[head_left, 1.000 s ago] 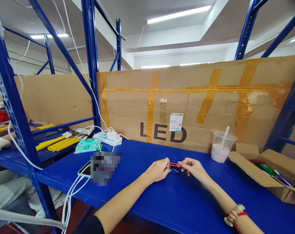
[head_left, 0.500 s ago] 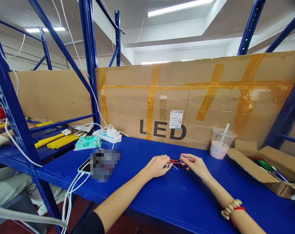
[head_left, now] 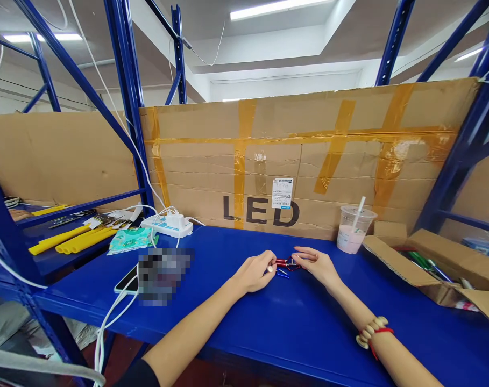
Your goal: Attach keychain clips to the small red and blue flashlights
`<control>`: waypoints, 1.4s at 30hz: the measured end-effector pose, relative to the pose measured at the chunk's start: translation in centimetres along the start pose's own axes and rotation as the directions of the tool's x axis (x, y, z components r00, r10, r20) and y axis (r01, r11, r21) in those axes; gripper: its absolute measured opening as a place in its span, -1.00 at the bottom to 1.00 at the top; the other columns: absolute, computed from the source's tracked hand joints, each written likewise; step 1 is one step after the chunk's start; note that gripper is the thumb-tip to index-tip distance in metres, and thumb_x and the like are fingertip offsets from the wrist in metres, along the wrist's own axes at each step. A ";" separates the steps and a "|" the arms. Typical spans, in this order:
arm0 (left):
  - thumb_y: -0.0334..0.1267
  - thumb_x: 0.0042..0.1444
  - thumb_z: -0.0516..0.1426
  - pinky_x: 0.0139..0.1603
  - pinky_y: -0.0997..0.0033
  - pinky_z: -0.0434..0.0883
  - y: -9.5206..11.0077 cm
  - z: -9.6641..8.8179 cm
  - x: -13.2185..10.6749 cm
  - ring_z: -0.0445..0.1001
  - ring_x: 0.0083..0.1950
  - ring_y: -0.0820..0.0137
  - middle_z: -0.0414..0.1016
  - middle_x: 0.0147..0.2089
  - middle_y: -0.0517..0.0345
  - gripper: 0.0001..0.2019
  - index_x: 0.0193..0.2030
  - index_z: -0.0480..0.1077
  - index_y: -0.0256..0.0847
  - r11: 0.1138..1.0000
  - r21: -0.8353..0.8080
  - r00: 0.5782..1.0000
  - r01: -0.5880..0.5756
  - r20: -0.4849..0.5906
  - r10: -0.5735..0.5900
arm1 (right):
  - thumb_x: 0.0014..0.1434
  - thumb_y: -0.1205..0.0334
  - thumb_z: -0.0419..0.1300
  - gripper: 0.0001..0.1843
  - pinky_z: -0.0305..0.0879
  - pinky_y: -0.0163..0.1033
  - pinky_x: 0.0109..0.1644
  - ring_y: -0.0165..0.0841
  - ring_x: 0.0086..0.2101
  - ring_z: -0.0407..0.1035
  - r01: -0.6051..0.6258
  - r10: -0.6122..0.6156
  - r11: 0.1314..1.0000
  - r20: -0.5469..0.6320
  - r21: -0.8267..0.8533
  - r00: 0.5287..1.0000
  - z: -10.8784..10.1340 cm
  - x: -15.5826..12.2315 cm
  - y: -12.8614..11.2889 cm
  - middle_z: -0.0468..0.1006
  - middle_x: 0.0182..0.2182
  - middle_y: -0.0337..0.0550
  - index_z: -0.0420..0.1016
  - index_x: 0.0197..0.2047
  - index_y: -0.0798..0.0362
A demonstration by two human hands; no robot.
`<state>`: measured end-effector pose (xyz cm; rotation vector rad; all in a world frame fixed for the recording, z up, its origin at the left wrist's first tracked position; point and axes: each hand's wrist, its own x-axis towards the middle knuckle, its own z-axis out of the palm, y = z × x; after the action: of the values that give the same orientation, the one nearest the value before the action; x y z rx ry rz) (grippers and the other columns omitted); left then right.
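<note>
My left hand is closed near the middle of the blue tabletop, its fingers curled round a pen whose pale round end pokes out. Just beyond its fingertips lie slim red pens, and a blue pen rests below them. From the other side my right hand reaches in, fingers stretched and thumb apart. Its fingertips are at the dark right end of the red pens; whether they touch I cannot tell. A beaded bracelet and red cord circle my right wrist.
An open cardboard box of pens stands at right, beside a plastic cup with a straw. A power strip, a teal packet, and a phone with white cables lie left. A cardboard panel rises behind.
The view has swung slightly right, so everything sits further left in the picture. My right-hand fingers are straighter, at the end of the red pens. My left hand stays closed.
</note>
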<state>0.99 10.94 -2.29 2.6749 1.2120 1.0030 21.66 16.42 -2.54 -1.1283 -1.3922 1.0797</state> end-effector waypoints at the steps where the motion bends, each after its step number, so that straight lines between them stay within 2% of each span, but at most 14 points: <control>1: -0.25 0.20 -0.09 -0.35 0.53 0.19 0.0 0.0 0.0 0.25 -0.41 0.51 0.28 -0.36 0.24 -0.92 -0.28 0.11 -0.20 1.000 0.002 1.000 -0.004 -0.002 0.004 | -0.38 0.14 0.36 -0.36 0.40 -0.35 -0.29 -0.32 -0.34 0.43 0.007 -0.007 1.000 0.006 -0.010 1.000 0.0 0.0 0.1 0.51 -0.33 -0.03 0.42 -0.17 0.22; 5: -0.16 0.23 -0.08 -0.34 0.53 0.20 -0.2 0.1 0.1 0.29 -0.39 0.50 0.30 -0.32 0.24 -0.84 -0.27 0.13 -0.21 1.000 0.021 1.000 -0.003 -0.002 0.004 | -0.39 0.10 0.36 -0.40 0.39 -0.33 -0.18 -0.31 -0.29 0.43 0.033 -0.032 0.999 0.024 -0.035 0.999 -0.2 0.6 0.7 0.50 -0.31 -0.03 0.45 -0.22 0.21; 12: -0.09 0.21 -0.04 -0.29 0.53 0.22 -0.7 0.2 0.2 0.32 -0.33 0.50 0.31 -0.29 0.24 -0.79 -0.24 0.17 -0.21 0.998 0.060 1.000 0.021 -0.006 -0.021 | -0.32 0.01 0.32 -0.50 0.38 -0.30 -0.22 -0.30 -0.33 0.42 0.097 -0.097 0.984 0.004 -0.147 0.995 -0.2 0.7 0.7 0.51 -0.34 -0.05 0.52 -0.32 0.17; 18: 0.00 0.21 -0.07 -0.30 0.53 0.21 -0.7 0.2 0.3 0.29 -0.35 0.52 0.28 -0.26 0.20 -0.68 -0.32 0.25 -0.23 0.984 0.174 1.000 -0.023 -0.008 0.025 | -0.34 -0.05 0.33 -0.41 0.37 -0.27 -0.23 -0.27 -0.35 0.43 0.126 -0.121 0.969 0.034 -0.214 0.992 -0.3 0.6 0.9 0.51 -0.33 -0.03 0.53 -0.24 0.17; 21: 0.04 0.20 -0.08 -0.30 0.50 0.21 -0.9 0.2 0.4 0.29 -0.34 0.50 0.28 -0.28 0.16 -0.61 -0.37 0.31 -0.25 0.977 0.213 1.000 -0.022 -0.004 0.023 | -0.38 -0.08 0.34 -0.35 0.38 -0.27 -0.25 -0.25 -0.34 0.43 0.135 -0.130 0.972 0.037 -0.194 0.991 -0.4 0.8 1.0 0.51 -0.34 0.00 0.52 -0.23 0.19; 24: 0.06 0.18 -0.07 -0.31 0.49 0.21 -1.2 0.4 0.4 0.29 -0.34 0.49 0.28 -0.32 0.15 -0.57 -0.42 0.34 -0.27 0.977 0.212 1.000 -0.010 -0.016 0.013 | -0.38 -0.11 0.33 -0.37 0.38 -0.28 -0.22 -0.27 -0.32 0.42 0.139 -0.140 0.978 0.000 -0.156 0.990 -0.2 0.5 0.6 0.51 -0.33 -0.01 0.52 -0.28 0.19; 28: -0.01 0.20 -0.06 -0.35 0.53 0.20 -1.0 0.6 0.5 0.28 -0.36 0.53 0.26 -0.33 0.18 -0.60 -0.47 0.30 -0.29 0.988 0.149 0.998 0.050 -0.055 -0.042 | -0.36 -0.08 0.33 -0.43 0.36 -0.31 -0.22 -0.34 -0.36 0.42 0.107 -0.106 0.988 0.016 -0.112 0.994 0.8 -0.7 -0.7 0.51 -0.39 -0.03 0.50 -0.34 0.21; 33: -0.07 0.23 -0.08 -0.33 0.53 0.23 -0.7 0.5 0.6 0.28 -0.33 0.53 0.22 -0.26 0.16 -0.62 -0.51 0.22 -0.29 0.986 0.122 0.988 0.110 -0.124 -0.095 | -0.37 -0.04 0.34 -0.48 0.35 -0.34 -0.29 -0.40 -0.43 0.39 0.148 -0.139 0.986 0.120 -0.071 0.983 1.4 -1.6 -1.4 0.51 -0.43 -0.08 0.49 -0.39 0.21; 38: -0.10 0.22 -0.09 -0.30 0.49 0.26 -0.5 0.3 0.5 0.28 -0.31 0.50 0.20 -0.25 0.17 -0.72 -0.41 0.15 -0.25 0.987 0.093 0.983 0.129 -0.145 -0.115 | -0.27 -0.05 0.31 -0.52 0.32 -0.36 -0.32 -0.44 -0.48 0.36 0.188 -0.164 0.971 0.156 -0.147 0.974 1.2 -1.3 -0.8 0.49 -0.47 -0.09 0.49 -0.40 0.21; 42: -0.11 0.24 -0.13 -0.17 0.41 0.27 -0.4 0.3 0.3 0.28 -0.19 0.42 0.22 -0.24 0.15 -0.79 -0.27 0.09 -0.21 0.990 0.045 0.983 0.135 -0.131 -0.128 | -0.33 -0.05 0.34 -0.50 0.30 -0.36 -0.35 -0.46 -0.49 0.34 0.183 -0.172 0.980 0.123 -0.080 0.977 1.6 -1.5 -1.1 0.49 -0.45 -0.09 0.48 -0.41 0.21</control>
<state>1.04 11.52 -2.44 2.5634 1.4379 1.1528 20.10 14.72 -1.87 -0.9966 -1.6156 0.9742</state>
